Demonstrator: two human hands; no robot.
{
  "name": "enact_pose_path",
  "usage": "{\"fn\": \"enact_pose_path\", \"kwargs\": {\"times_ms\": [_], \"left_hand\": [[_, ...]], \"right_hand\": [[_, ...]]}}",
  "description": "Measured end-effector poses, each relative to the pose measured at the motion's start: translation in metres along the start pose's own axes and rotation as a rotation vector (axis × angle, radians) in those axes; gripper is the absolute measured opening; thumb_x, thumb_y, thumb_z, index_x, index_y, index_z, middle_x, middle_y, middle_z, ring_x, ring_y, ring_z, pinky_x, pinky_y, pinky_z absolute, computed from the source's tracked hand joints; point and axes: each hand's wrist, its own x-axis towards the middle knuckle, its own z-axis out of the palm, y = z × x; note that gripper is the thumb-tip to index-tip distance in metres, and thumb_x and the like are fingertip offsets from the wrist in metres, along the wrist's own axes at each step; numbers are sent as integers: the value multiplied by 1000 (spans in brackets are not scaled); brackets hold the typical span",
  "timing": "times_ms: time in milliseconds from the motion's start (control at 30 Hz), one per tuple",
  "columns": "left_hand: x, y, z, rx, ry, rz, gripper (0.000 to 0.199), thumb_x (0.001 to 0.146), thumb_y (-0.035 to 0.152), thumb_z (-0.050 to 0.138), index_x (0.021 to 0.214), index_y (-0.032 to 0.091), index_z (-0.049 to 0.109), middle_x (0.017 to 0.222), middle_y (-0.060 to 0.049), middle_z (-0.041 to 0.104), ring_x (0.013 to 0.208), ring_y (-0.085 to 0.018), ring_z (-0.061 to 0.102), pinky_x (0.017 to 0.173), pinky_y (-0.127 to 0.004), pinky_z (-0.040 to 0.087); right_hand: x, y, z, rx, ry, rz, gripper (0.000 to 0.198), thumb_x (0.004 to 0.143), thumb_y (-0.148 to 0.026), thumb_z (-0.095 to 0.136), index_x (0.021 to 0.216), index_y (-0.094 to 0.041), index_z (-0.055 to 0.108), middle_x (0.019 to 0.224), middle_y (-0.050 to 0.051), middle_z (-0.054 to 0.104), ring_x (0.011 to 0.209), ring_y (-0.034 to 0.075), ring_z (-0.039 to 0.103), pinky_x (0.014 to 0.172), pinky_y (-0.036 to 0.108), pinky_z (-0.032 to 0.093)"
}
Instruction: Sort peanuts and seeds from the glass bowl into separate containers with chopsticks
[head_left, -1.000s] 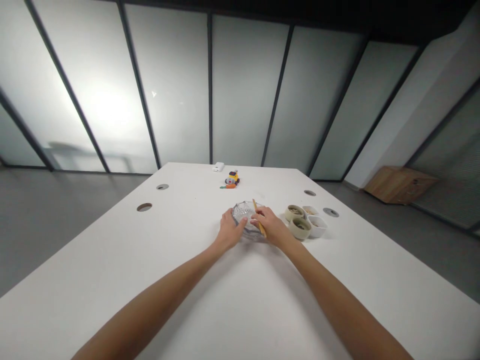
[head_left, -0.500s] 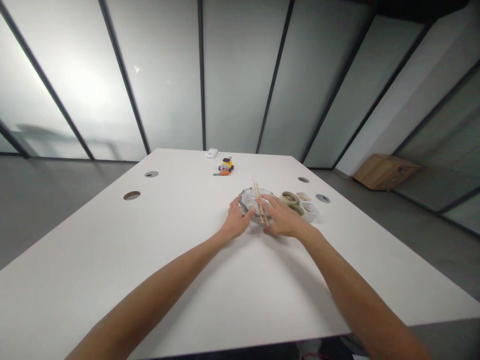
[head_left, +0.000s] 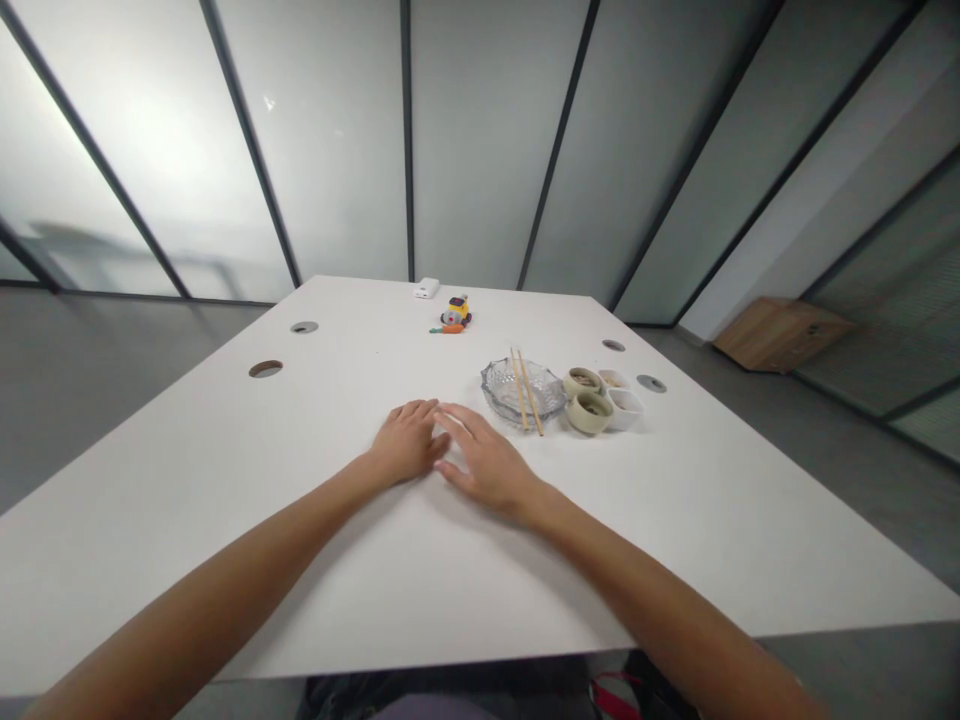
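Observation:
My left hand (head_left: 407,440) rests palm down on the white table, its fingers laid out and holding nothing. Beside it, fingertips close to or touching it, my right hand (head_left: 484,460) is spread with nothing in it. Beyond and to the right of both hands stands a clear glass bowl (head_left: 495,385) with a faceted pattern. A pair of chopsticks (head_left: 534,398) lies across the bowl, the thicker ends toward me. Just right of the bowl sit two beige cups (head_left: 589,413) and two small white dishes (head_left: 628,412) holding small contents I cannot make out.
A yellow and grey toy vehicle (head_left: 456,311) and an orange toy carrot (head_left: 451,329) lie toward the back of the table (head_left: 337,560). A small white box-like device (head_left: 426,288) is near the far edge. Round cable holes (head_left: 265,369) pierce both sides. A wooden box (head_left: 784,335) stands on the floor.
Both hands have let go of the bowl and chopsticks and moved left and toward me, coming together on the table. The chopsticks stay across the bowl.

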Motion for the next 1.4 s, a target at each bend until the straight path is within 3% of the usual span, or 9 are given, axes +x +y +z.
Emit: {"fn": "enact_pose_path", "kwargs": {"times_ms": [67, 167, 300, 600, 1133, 1400], "left_hand": [[-2, -8, -2, 10, -31, 27, 45, 103, 35, 46, 146, 25, 56, 159, -10, 54, 149, -30, 46, 119, -49, 39], [-2, -13, -4, 36, -54, 44, 48, 102, 29, 44, 148, 22, 55, 160, -11, 53, 150, -29, 46, 121, -48, 37], [-3, -12, -2, 46, -57, 31, 52, 99, 26, 42, 150, 20, 53, 161, -12, 52, 150, -28, 46, 123, -47, 35], [-7, -9, -2, 50, -50, 18, 55, 104, 40, 34, 152, 20, 52, 163, -10, 49, 152, -28, 43, 124, -46, 32], [-13, -12, -1, 81, -63, 51, 58, 107, 50, 36, 155, 21, 49, 167, -10, 44, 155, -30, 38, 127, -47, 26], [-13, -11, 0, 141, -94, 75, 65, 110, 54, 31, 159, 14, 43, 168, -14, 40, 157, -31, 34, 128, -50, 24]], "right_hand": [[0, -2, 22, -13, -44, 38, 69, 99, -38, 63, 160, -17, 40, 165, 20, 43, 155, 30, 38, 127, 53, 36], [-3, 5, 30, -16, -136, 63, 67, 100, -42, 61, 158, -13, 44, 163, 21, 46, 153, 31, 42, 127, 51, 36], [-6, 18, 21, -30, -235, 6, 64, 103, -45, 55, 160, -18, 43, 165, 16, 45, 153, 29, 43, 126, 51, 37], [-12, 28, 21, -51, -256, -27, 70, 104, -50, 52, 163, -16, 39, 168, 16, 40, 156, 29, 38, 129, 52, 30], [-24, 41, -6, 43, -392, -143, 75, 102, -53, 56, 165, -17, 37, 170, 13, 37, 159, 28, 33, 132, 50, 21], [-21, 46, -11, 136, -475, -50, 91, 101, -74, 39, 167, -12, 31, 172, 16, 30, 161, 30, 25, 132, 51, 17]]}}
